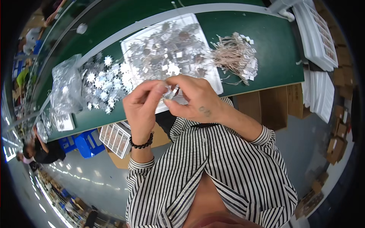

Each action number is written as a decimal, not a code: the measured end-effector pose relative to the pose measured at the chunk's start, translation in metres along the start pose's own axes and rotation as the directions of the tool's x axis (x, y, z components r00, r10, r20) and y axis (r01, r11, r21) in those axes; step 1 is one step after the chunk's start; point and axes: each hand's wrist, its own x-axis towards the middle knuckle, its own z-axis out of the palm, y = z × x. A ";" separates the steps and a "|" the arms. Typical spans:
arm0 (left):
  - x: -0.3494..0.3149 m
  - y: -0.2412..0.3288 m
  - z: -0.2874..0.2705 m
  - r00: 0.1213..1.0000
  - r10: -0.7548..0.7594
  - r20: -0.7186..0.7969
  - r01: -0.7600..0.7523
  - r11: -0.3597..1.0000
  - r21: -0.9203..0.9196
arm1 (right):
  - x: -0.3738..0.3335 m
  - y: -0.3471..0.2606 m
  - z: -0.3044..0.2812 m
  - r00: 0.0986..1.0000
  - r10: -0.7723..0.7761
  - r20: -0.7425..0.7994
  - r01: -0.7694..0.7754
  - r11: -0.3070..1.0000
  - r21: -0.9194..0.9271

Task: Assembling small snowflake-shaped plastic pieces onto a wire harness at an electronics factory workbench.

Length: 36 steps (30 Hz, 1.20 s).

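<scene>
My left hand [142, 102], with a dark bead bracelet at the wrist, and my right hand [199, 99] meet over the near edge of the table. Between their pinched fingertips is a small shiny silver and clear piece [170, 92]; fingers partly cover it, and its exact kind cannot be made out. Just beyond lies a white tray [217, 86] heaped with clear packets and silver pieces [167, 45]. Left of it spreads a pile of silver snowflake-shaped pieces [102, 81]. On the right is a bundle of brown strings with white tags [234, 59].
A clear plastic bag [65, 85] sits at the left on the green table [273, 41]. White plastic trays [315, 36] are stacked at the right edge. Below stand cardboard boxes [272, 108], a blue bin [88, 143] and a white divided tray [115, 140]. Another person [43, 150] is at far left.
</scene>
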 end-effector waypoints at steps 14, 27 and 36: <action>0.032 0.010 0.015 0.924 0.167 -0.345 -0.025 0.924 0.381 | -0.009 0.029 -0.032 0.943 -0.308 -0.130 0.204 0.839 -0.504; 0.037 -0.008 -0.076 0.760 0.207 -0.615 0.334 0.688 0.645 | 0.048 0.071 -0.185 0.977 -0.002 0.215 0.155 0.701 -0.696; 0.122 -0.050 -0.168 0.972 0.221 0.076 -0.010 -0.284 0.959 | 0.053 0.054 -0.192 0.992 0.112 0.066 -0.075 0.908 -0.412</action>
